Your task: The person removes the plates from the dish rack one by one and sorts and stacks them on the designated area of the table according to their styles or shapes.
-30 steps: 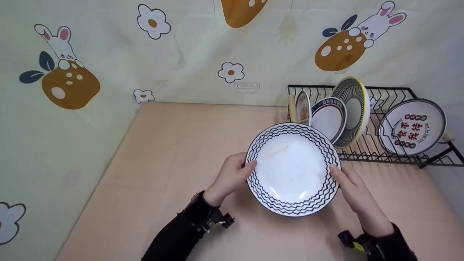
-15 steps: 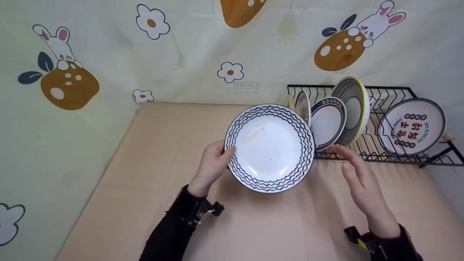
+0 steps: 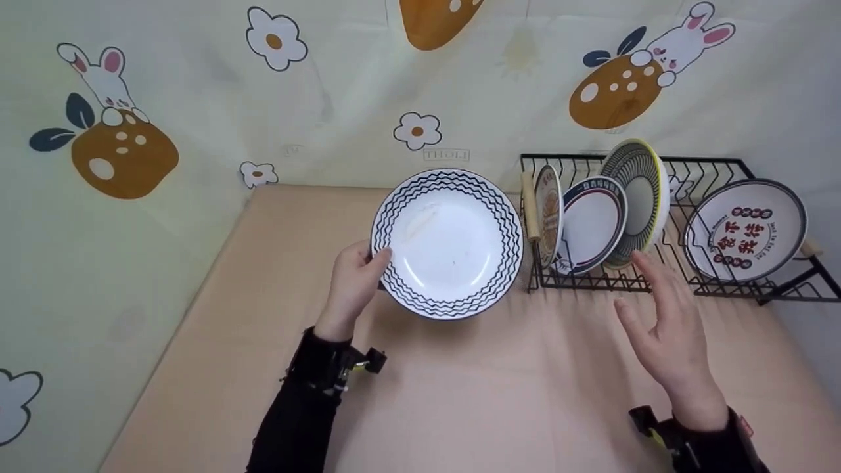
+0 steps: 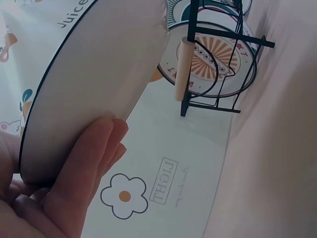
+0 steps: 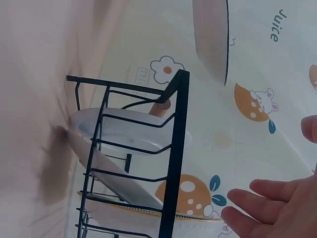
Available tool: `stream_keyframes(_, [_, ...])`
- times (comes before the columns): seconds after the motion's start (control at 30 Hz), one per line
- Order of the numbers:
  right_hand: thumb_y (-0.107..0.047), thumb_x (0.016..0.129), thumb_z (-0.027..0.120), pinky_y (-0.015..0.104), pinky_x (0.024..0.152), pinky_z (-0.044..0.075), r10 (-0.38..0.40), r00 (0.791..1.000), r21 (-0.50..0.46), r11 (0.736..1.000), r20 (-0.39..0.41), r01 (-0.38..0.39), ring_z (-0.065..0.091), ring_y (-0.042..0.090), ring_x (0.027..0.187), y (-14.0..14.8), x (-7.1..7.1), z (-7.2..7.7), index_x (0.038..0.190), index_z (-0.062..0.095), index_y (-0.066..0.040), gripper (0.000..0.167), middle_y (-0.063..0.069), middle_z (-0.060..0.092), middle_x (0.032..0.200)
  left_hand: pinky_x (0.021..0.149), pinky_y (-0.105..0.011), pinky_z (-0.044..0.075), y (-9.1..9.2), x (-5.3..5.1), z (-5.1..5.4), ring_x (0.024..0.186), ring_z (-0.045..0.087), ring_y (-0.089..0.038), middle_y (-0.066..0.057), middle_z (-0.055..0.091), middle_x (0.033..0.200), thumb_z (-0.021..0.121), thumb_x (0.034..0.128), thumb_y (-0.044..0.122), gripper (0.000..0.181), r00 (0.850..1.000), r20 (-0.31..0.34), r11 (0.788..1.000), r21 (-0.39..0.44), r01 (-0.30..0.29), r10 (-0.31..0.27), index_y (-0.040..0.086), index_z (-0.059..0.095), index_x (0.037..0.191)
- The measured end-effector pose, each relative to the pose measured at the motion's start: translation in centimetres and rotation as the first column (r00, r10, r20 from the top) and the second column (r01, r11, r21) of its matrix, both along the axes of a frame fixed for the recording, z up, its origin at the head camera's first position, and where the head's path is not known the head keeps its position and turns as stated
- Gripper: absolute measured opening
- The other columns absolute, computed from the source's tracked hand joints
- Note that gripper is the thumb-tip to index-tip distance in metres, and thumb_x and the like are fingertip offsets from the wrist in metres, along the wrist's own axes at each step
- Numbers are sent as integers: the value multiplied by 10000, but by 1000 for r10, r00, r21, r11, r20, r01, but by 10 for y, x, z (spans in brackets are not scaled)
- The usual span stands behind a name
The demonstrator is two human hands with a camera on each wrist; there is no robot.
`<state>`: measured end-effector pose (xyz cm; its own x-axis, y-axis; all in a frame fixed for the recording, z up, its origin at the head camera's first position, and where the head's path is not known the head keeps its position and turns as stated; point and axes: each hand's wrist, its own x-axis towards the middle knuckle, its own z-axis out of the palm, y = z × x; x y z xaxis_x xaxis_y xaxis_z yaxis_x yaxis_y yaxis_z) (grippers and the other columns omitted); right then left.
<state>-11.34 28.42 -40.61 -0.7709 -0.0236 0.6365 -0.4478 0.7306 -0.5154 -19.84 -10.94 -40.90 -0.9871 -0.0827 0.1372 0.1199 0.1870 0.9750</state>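
Note:
A white plate with black zigzag bands round its rim (image 3: 453, 249) is held up off the table, its inner face toward the head camera. My left hand (image 3: 355, 279) grips its left edge, thumb on the rim; in the left wrist view the fingers (image 4: 84, 163) lie against its pale underside. My right hand (image 3: 670, 335) holds nothing, its fingers spread in front of the black dish rack (image 3: 578, 286). In the rack stand a small plate with an orange print (image 3: 549, 217), a dark-rimmed plate (image 3: 594, 220) and a yellow-edged bowl (image 3: 634, 197), all tilted.
Another white plate with red characters (image 3: 746, 230) leans at the rack's right end. A wooden handle (image 3: 530, 207) forms part of the rack's left side. Behind the table (image 3: 460, 394) hangs a cloth (image 3: 328, 98) printed with rabbits and flowers.
My right hand has let go of the zigzag plate and moved a little right, fingers spreading. My left hand has carried the plate left and back, so the rack's left end shows.

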Motion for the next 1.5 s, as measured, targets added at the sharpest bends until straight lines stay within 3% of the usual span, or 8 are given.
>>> stream_keyframes(0.17, [-164,854,652,491,1172,194,-27,998,41,999,-51,29,418,471,1297,5,-2,0,1401,500,39,603,253,512,1398,538,-271,561,-12,-6,0,602,651,-190,-134,690,766,575,951,98,212,999,27,999,26,-33,32,-70,703,954])
stream_keyframes(0.37, [-190,831,681,499,1134,259,-67,995,71,995,-75,72,443,445,1264,10,-4,0,1384,518,41,621,244,539,1368,575,-295,580,-29,-15,-4,631,666,-196,-147,691,797,563,961,113,236,996,67,996,67,-67,63,-72,703,998])
stream_keyframes(0.67, [-308,864,641,476,1148,252,-121,982,73,988,-146,133,453,469,1260,21,-6,-1,1362,530,47,622,274,544,1342,608,-344,598,-52,-27,-10,658,692,-209,-163,696,842,545,971,110,261,983,139,977,163,-140,118,-118,658,1028])
stream_keyframes(1.07, [-273,837,648,465,1170,211,-177,977,96,977,-118,188,433,481,1276,35,-10,-2,1383,496,65,660,295,516,1364,634,-348,602,-74,-32,-17,664,704,-191,-140,697,851,528,967,92,303,971,178,952,234,-199,159,-147,620,1129])
stream_keyframes(1.37, [-278,855,652,488,1169,204,-197,979,107,973,-58,202,408,490,1294,40,-15,-3,1405,469,63,672,303,497,1381,707,-340,600,-86,-35,-22,740,710,-190,-253,656,1071,512,974,101,383,960,220,947,227,-226,176,-128,567,1277])
stream_keyframes(1.5, [-292,858,653,490,1166,214,-201,978,112,972,-58,206,412,494,1289,42,-20,-4,1399,470,71,676,310,496,1375,728,-327,596,-91,-36,-26,763,705,-179,-247,636,1133,508,975,113,405,949,253,943,222,-249,191,-106,548,1313])
